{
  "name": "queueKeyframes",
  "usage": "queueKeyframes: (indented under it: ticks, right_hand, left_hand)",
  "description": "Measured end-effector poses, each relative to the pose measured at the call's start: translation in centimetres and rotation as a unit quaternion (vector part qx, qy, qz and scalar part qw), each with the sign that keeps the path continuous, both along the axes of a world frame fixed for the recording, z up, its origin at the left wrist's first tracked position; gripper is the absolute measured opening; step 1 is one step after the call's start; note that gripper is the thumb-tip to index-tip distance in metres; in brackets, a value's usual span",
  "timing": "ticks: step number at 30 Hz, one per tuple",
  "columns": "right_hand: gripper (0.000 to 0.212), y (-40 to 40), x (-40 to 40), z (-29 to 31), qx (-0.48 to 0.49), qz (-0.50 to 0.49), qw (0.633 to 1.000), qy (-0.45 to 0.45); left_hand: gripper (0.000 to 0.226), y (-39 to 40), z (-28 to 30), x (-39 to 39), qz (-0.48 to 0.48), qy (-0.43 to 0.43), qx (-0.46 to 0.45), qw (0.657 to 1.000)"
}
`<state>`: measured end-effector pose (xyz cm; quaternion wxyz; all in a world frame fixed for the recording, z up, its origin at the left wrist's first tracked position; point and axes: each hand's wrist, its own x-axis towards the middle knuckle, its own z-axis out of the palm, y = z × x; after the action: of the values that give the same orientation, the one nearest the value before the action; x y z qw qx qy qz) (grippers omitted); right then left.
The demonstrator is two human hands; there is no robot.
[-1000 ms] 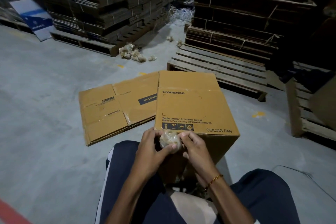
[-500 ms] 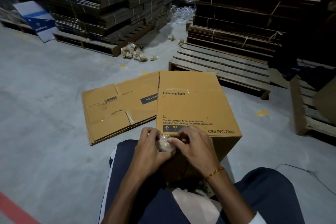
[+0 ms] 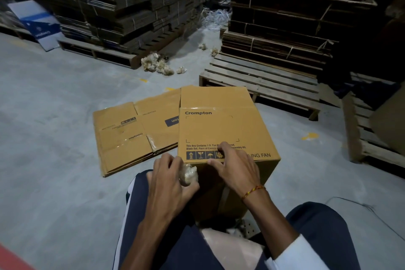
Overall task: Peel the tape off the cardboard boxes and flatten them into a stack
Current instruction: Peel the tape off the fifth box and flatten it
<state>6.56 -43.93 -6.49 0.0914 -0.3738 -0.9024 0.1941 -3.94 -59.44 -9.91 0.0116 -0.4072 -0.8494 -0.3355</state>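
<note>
The left hand point(image 3: 169, 178) is clutching a crumpled ball of tape point(image 3: 189, 173) against its palm, and the right hand point(image 3: 235, 165) is resting spread across the near top edge of the box point(image 3: 225, 129), fingers slightly bent, gripping nothing. I am thinking the sticky wad could cling to the fingers or catch on the cardboard, and a strip is shining along the far top seam, so folding now might tear a flap. The box is standing upright on the floor point(image 3: 54, 160) between the person's knees, tan and printed, just beside the flattened boxes point(image 3: 135, 133) lying to its left
</note>
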Motion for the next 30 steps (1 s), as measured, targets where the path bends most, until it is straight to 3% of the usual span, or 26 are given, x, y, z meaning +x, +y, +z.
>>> queueKeyframes:
  ticks: [10, 20, 22, 25, 30]
  right_hand:
    - [0.042, -0.2, -1.0, 0.5, -0.011, 0.004, 1.000, -0.001]
    - [0.041, -0.3, -1.1, 0.2, -0.001, 0.013, 1.000, 0.003]
    - [0.040, -0.3, -1.1, 0.0, -0.005, 0.014, 1.000, 0.004]
    - [0.042, -0.3, -1.1, -0.3, -0.007, 0.015, 1.000, 0.002]
    - [0.043, -0.1, -1.0, -0.2, -0.005, 0.012, 1.000, 0.005]
  left_hand:
    - [0.029, -0.7, 1.8, -1.0, 0.054, -0.090, 0.033, 0.994]
    - [0.050, -0.3, 1.1, -1.0, 0.055, -0.025, -0.014, 0.998]
    - [0.066, -0.2, 1.1, -1.2, 0.061, -0.019, -0.041, 0.997]
    - [0.086, -0.2, 1.1, -1.3, 0.074, -0.032, -0.070, 0.994]
    - [0.085, -1.2, 1.0, -1.6, 0.065, -0.112, -0.027, 0.991]
